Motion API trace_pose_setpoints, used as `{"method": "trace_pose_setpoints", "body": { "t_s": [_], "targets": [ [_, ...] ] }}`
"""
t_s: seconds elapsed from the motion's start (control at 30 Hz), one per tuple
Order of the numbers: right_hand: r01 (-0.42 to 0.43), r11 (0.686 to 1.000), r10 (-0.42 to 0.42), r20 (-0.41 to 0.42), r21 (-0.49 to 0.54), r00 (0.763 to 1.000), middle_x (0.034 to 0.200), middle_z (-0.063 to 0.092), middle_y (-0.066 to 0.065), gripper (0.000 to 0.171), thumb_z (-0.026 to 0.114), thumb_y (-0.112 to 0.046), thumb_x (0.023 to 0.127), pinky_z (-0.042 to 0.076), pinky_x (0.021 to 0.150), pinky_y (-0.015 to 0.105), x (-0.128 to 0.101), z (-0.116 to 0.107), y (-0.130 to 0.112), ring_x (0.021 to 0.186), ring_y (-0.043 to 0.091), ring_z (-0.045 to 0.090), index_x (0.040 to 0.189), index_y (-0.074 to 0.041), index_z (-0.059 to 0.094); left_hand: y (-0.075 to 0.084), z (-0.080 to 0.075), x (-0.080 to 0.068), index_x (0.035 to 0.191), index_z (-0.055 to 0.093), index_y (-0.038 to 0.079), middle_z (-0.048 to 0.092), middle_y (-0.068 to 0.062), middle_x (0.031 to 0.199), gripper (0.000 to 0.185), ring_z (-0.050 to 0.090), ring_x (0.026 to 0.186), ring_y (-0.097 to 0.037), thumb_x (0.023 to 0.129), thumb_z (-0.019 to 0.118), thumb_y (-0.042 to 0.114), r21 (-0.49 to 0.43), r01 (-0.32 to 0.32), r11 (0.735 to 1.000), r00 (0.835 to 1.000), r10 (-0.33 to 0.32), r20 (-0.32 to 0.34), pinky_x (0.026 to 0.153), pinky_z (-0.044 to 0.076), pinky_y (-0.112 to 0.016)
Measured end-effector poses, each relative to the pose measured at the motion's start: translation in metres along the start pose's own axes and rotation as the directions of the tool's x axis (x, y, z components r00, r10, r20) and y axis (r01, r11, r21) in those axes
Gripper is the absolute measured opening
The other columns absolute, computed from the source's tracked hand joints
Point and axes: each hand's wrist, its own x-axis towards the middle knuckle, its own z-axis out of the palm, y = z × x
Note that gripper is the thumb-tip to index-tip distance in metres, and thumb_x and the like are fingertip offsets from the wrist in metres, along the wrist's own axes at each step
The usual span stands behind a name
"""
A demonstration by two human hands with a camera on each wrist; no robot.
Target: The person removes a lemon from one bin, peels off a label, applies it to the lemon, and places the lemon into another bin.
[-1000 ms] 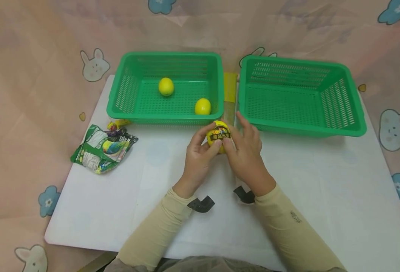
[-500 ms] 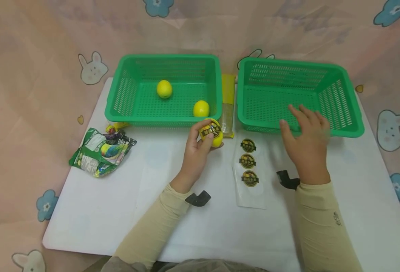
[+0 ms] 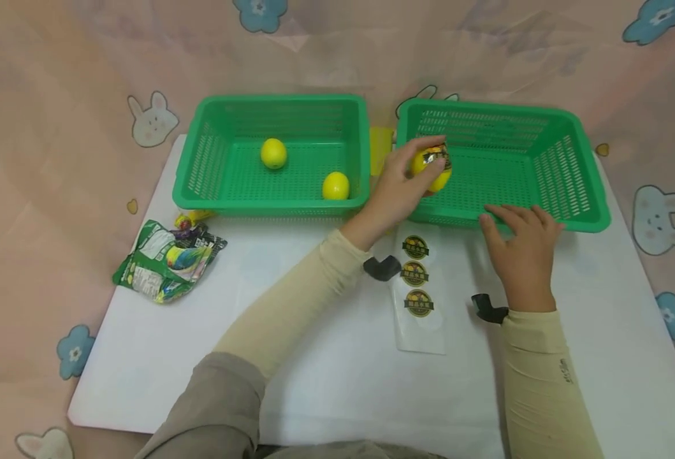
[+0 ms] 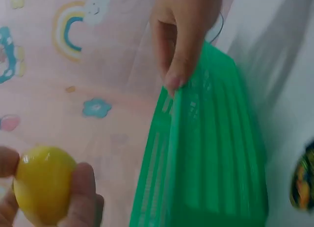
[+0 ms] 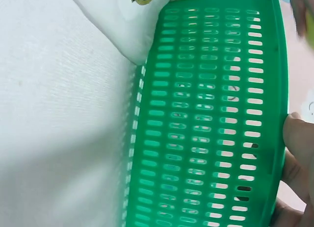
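My left hand (image 3: 397, 185) holds a yellow lemon (image 3: 440, 183) between thumb and fingers, above the near left part of the right green basket (image 3: 586, 224). A round black-and-gold label (image 3: 436, 155) is stuck on the lemon; the left wrist view shows the lemon's bare side. My right hand (image 3: 523, 245) grips the front rim of that basket, fingers over the edge and thumb at the rim. Two more lemons, one at the back (image 3: 273, 153) and one at the front right (image 3: 335, 186), lie in the left green basket (image 3: 268, 205).
A sticker sheet (image 3: 420, 335) with three round labels lies on the white table (image 3: 314, 382) before the right basket. Crumpled green snack packaging (image 3: 162, 264) is at the left. A yellow packet (image 3: 379, 148) is wedged between the baskets.
Both hands were at the lemon on the label. My right hand left it and moved right to the basket rim. The left hand then carried the lemon right, over the right basket.
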Motion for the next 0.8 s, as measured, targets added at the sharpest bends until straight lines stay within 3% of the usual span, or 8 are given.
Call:
{"method": "trace_pose_setpoints", "body": {
  "t_s": [0.1,0.2,0.3,0.4,0.5,0.7,0.73,0.8],
  "targets": [
    [0.007,1.0,-0.006,-0.023,0.03,1.0,0.138,0.065,0.024,0.035,0.07,-0.029,0.105,-0.014,0.12,0.068,0.0,0.001,0.002,0.151,0.042,0.03,0.129,-0.005,0.076,0.0,0.022,0.031,0.15,0.059,0.018,0.061,0.002,0.126,0.039,0.064,0.09,-0.013,0.111,0.06,0.023,0.129,0.138,0.982,0.99,-0.14,0.006,0.074,0.059,-0.025],
    [0.015,0.998,-0.013,-0.037,0.053,0.999,0.136,0.066,0.023,0.033,0.072,-0.028,0.104,-0.014,0.12,0.067,0.001,0.003,0.003,0.151,0.042,0.031,0.127,-0.005,0.077,-0.008,0.036,0.053,0.152,0.058,0.027,0.062,0.006,0.134,0.042,0.064,0.101,-0.009,0.11,0.06,0.031,0.305,0.252,0.918,0.965,-0.263,-0.002,0.078,0.055,-0.023],
    [0.015,0.998,-0.014,-0.028,0.058,1.0,0.137,0.066,0.023,0.033,0.072,-0.027,0.104,-0.014,0.12,0.067,0.001,0.003,0.003,0.151,0.043,0.031,0.128,-0.005,0.077,-0.017,0.043,0.064,0.161,0.046,0.035,0.05,0.009,0.157,0.053,0.054,0.132,-0.009,0.109,0.059,0.042,0.435,0.328,0.839,0.931,-0.364,-0.001,0.099,0.05,-0.026],
    [0.01,0.999,-0.009,-0.008,0.051,1.0,0.138,0.064,0.024,0.035,0.071,-0.028,0.105,-0.014,0.12,0.068,0.0,0.002,0.003,0.152,0.043,0.03,0.13,-0.004,0.076,-0.023,0.045,0.067,0.166,0.033,0.042,0.031,0.008,0.17,0.066,0.034,0.153,-0.015,0.106,0.058,0.054,0.477,0.361,0.801,0.909,-0.417,0.013,0.116,0.041,-0.037],
    [0.002,0.999,-0.002,0.003,0.037,1.0,0.14,0.063,0.024,0.037,0.069,-0.03,0.106,-0.014,0.12,0.067,-0.001,-0.002,0.004,0.152,0.042,0.028,0.131,-0.004,0.075,-0.025,0.046,0.065,0.167,0.029,0.043,0.026,0.003,0.172,0.07,0.026,0.156,-0.017,0.105,0.058,0.057,0.453,0.343,0.823,0.917,-0.398,0.028,0.12,0.036,-0.041],
    [0.011,0.999,-0.011,-0.002,0.048,1.0,0.14,0.064,0.023,0.036,0.069,-0.03,0.106,-0.014,0.121,0.066,0.0,-0.002,0.002,0.151,0.042,0.029,0.13,-0.004,0.075,-0.019,0.031,0.044,0.166,0.034,0.039,0.031,0.011,0.169,0.068,0.027,0.154,-0.01,0.105,0.061,0.053,0.366,0.242,0.899,0.961,-0.275,0.041,0.12,0.034,-0.036],
    [0.013,0.999,-0.013,-0.003,0.051,1.0,0.14,0.064,0.023,0.036,0.07,-0.03,0.105,-0.014,0.121,0.066,0.0,-0.002,0.002,0.151,0.042,0.03,0.13,-0.004,0.075,-0.019,0.028,0.039,0.166,0.036,0.035,0.033,0.01,0.168,0.067,0.038,0.148,-0.014,0.106,0.062,0.049,0.323,0.208,0.923,0.971,-0.235,0.047,0.115,0.04,-0.036],
    [0.008,0.999,-0.008,0.002,0.052,1.0,0.141,0.063,0.023,0.036,0.069,-0.03,0.106,-0.014,0.12,0.066,0.0,-0.002,0.002,0.151,0.042,0.029,0.131,-0.005,0.075,-0.019,0.02,0.025,0.163,0.043,0.031,0.036,0.01,0.166,0.061,0.047,0.139,-0.016,0.107,0.063,0.042,0.25,0.148,0.957,0.987,-0.16,0.032,0.108,0.045,-0.035]
  ]
}}
